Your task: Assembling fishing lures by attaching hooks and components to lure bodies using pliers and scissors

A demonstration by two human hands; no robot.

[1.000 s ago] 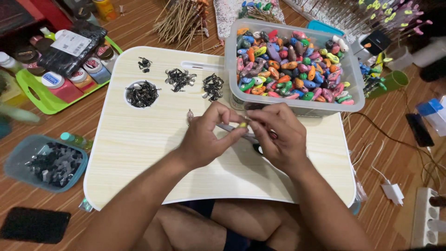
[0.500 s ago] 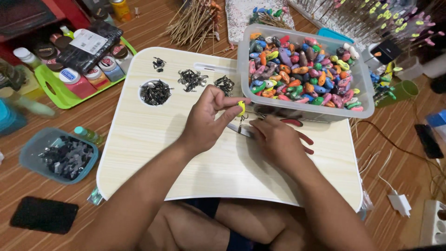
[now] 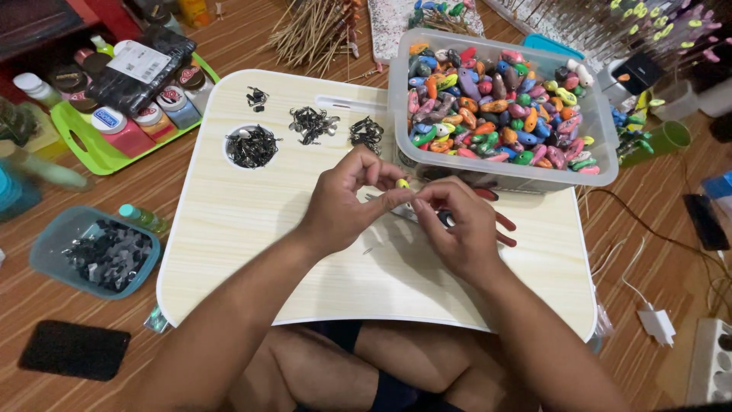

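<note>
Head view, looking down: a pale wood-grain lap table (image 3: 229,252) with rounded corners is seen across crossed legs. At its centre a small yellow bead-like piece (image 3: 402,184) is pinched between thumb and forefinger of the left hand (image 3: 347,200). The right hand (image 3: 457,229) is met fingertip to fingertip with it, its thumb and forefinger pressed together just beside the piece; whether the piece is actually touched by them cannot be told. Beneath the right hand, red-handled pliers (image 3: 499,225) are laid flat on the table, partly covered by the palm.

Directly behind the hands, a clear rectangular plastic tub (image 3: 602,164) is set on the far right of the table, close enough to crowd the knuckles. It is filled with glossy, oblong painted pieces (image 3: 496,107) in many colours. To the left, small black metal parts are gathered in a round recess (image 3: 252,146) sunk into the table, and three loose dark clusters (image 3: 311,122) are scattered just beyond it.

Off the table, on brown plank flooring: a green tray (image 3: 76,141) with small jars, a blue-grey tub (image 3: 95,252) of dark bits, a flat black pad (image 3: 74,349), a bundle of thin wooden sticks (image 3: 316,30), and a white charger (image 3: 656,324) with trailing cable at the right.
</note>
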